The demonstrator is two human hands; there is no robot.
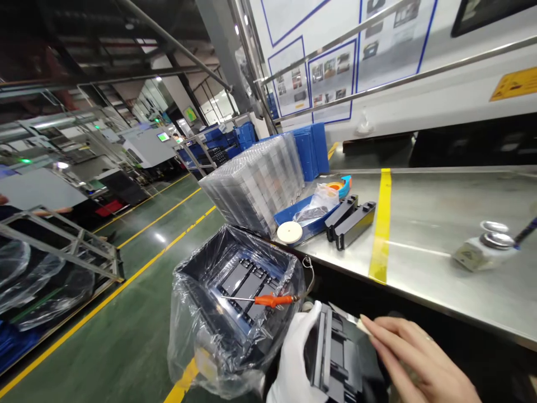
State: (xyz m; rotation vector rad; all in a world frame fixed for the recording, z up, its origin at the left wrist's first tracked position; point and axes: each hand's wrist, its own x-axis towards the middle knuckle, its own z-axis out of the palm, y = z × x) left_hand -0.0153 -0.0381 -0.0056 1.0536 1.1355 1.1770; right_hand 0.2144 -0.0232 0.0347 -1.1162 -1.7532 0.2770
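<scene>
Black plastic part (335,358), long axis running away from the viewer, gripped by gloved left hand (293,358); bare right hand (415,358) rests loose-fingered just right.

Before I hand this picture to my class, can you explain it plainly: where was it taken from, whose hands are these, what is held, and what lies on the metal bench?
The one picture comes from a camera on a worker's head, looking down. The left hand, in a white glove, grips a black plastic part; the bare right hand touches it with a small tool. Beside them stands a plastic-lined bin of similar parts, an orange-handled tool across its rim. On the steel bench lie two black parts, a blue tray, stacked clear trays and a white disc.
</scene>
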